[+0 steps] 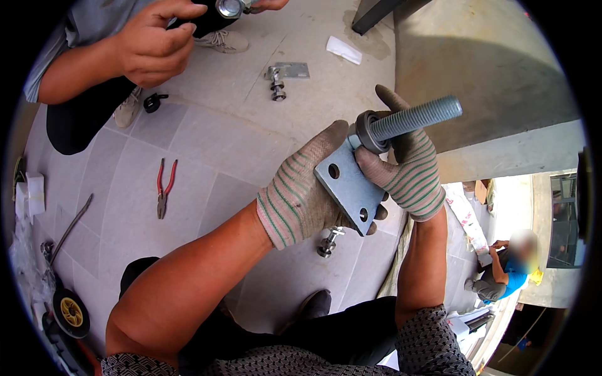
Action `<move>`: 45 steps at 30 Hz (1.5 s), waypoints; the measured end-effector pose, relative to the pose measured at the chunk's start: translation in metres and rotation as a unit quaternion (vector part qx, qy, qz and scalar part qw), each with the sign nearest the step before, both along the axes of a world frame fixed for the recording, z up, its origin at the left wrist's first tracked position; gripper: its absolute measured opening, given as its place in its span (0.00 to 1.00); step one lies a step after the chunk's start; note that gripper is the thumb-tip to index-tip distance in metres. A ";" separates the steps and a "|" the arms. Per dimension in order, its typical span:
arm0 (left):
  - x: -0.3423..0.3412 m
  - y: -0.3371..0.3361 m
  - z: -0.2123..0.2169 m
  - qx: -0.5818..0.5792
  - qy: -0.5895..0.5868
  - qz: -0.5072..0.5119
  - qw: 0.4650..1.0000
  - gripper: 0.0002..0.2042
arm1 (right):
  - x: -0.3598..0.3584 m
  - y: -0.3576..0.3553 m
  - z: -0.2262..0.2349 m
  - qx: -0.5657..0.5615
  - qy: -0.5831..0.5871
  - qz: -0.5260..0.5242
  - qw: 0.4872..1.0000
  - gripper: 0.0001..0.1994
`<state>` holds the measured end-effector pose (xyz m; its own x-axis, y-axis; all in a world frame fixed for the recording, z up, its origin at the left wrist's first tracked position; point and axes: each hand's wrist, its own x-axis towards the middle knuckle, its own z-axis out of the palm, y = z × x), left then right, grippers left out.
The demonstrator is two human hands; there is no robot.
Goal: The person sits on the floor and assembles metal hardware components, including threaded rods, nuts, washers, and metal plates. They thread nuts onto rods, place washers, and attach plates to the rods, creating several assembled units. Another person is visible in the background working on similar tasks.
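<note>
Smooth, matt metal plate (349,192)

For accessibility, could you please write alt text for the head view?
Gloved left hand and right hand hold a metal plate with a threaded bolt and dark ring. Red-handled pliers lie on the tiled floor, left, and a co-worker's bare hand shows at upper left.

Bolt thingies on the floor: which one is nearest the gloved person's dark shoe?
The bolt assembly seen just below the left hand, nearest that shoe. The other bolt assembly lies farther ahead, with a flat metal plate.
</note>
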<state>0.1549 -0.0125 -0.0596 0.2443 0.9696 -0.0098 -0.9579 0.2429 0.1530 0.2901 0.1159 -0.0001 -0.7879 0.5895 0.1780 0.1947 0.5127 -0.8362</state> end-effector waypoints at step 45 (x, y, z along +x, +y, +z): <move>-0.004 -0.005 0.006 -0.004 0.001 0.013 1.000 0.36 | 0.013 0.010 0.026 0.106 -0.127 -0.010 0.986 0.44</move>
